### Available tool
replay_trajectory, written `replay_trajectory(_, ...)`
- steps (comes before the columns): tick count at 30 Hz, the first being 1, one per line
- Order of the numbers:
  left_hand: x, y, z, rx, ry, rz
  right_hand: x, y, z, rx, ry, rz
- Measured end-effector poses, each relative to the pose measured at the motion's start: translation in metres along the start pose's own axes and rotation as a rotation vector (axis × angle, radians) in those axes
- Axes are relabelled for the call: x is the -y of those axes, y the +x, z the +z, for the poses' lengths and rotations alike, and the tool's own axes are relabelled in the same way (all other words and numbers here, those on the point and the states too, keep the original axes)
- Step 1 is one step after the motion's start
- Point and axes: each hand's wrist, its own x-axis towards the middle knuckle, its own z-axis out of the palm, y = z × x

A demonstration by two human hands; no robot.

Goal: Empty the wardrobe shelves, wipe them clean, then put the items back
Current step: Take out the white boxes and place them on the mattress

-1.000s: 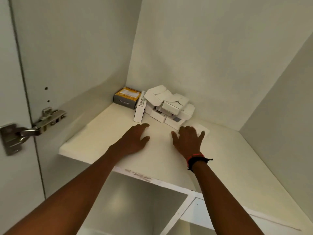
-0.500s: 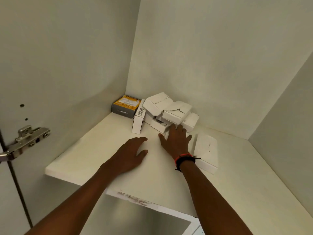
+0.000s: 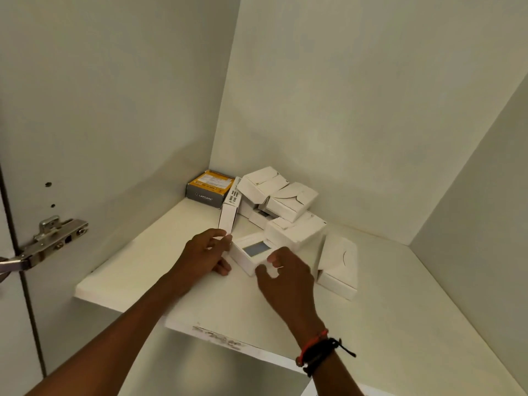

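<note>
A small white box with a grey panel on top [image 3: 251,254] lies on the white wardrobe shelf [image 3: 137,270]. My left hand [image 3: 204,254] grips its left end and my right hand [image 3: 283,277] grips its near right corner. Just behind it a heap of several white boxes [image 3: 281,204] fills the back left corner. A yellow and grey box [image 3: 208,185] sits against the left wall, with a narrow white box [image 3: 230,210] standing on edge beside it. Another white box [image 3: 338,265] lies alone right of my right hand.
The wardrobe's left wall [image 3: 114,110], back wall [image 3: 357,110] and right wall [image 3: 485,210] close in the shelf. A metal door hinge [image 3: 51,241] sticks out at the left. Below the shelf's front edge a lower compartment [image 3: 185,367] shows.
Both hands lay flat on the shelf before. The right hand reached into the heap, and now both hands hold a small box drawn out toward the front.
</note>
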Motion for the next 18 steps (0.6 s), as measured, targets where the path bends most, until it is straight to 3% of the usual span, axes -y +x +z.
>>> replay_trajectory(3, 0.006, 0.000, 0.003, -0.010, 0.168, -0.004, -0.004, 0.001, 0.008, 0.124, 0.068, 0.089)
replay_trajectory(8, 0.000, -0.011, 0.023, 0.023, 0.685, 0.080, -0.018, 0.035, 0.002, 0.020, 0.000, 0.098)
replay_trajectory(11, 0.001, -0.014, 0.034, 0.058, 0.933, 0.171, -0.020, 0.055, -0.005, 0.052, -0.021, 0.224)
replay_trajectory(14, 0.007, -0.009, 0.027, 0.000, 0.790, 0.207, -0.023, 0.074, -0.002, -0.009, -0.009, 0.196)
replay_trajectory(18, 0.005, -0.018, 0.010, -0.232, 0.254, 0.181, -0.019, 0.097, 0.008, -0.093, -0.025, 0.027)
